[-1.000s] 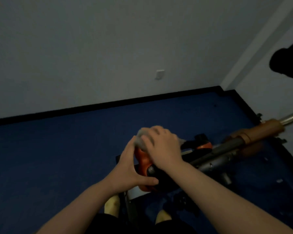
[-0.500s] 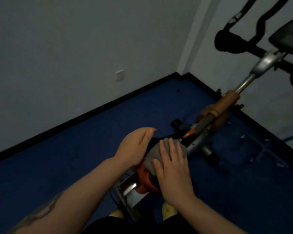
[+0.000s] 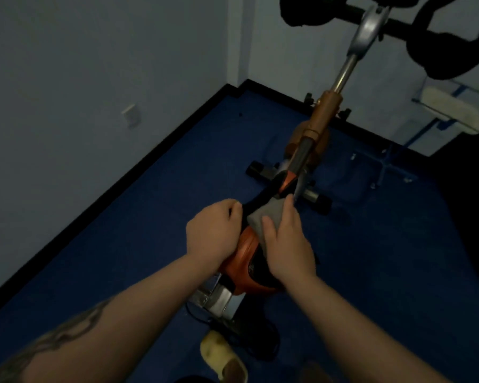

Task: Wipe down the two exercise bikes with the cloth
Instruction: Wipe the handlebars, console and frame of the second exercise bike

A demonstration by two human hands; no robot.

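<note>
Cloth point(image 3: 268, 217), grey and folded, lies on top of the exercise bike point(image 3: 249, 261) frame, just where the orange housing meets the black upper part. Right hand point(image 3: 288, 244) lies flat over the cloth, fingers straight and pressing it down, thumb along the cloth's near edge. Left hand point(image 3: 213, 233) sits just beside it on the bike's left side, fingers curled round the black edge of the housing, gripping it; the two hands are close together but not touching. Left forearm shows a dark tattoo. Bike's brown and silver post point(image 3: 327, 114) runs away from the hands toward black handlebars point(image 3: 448, 56) at the top of the view. Black stabiliser bar point(image 3: 288, 186) with end caps rests on the blue floor point(image 3: 122, 258) beyond the hands. Yellowish slipper point(image 3: 221, 357) shows at the bottom edge below the bike. White wall point(image 3: 67, 92) with a pale socket plate point(image 3: 130, 115) on the left, black skirting along its base. Pale padded item point(image 3: 451, 109) sits near the right wall; cannot tell what it is.
</note>
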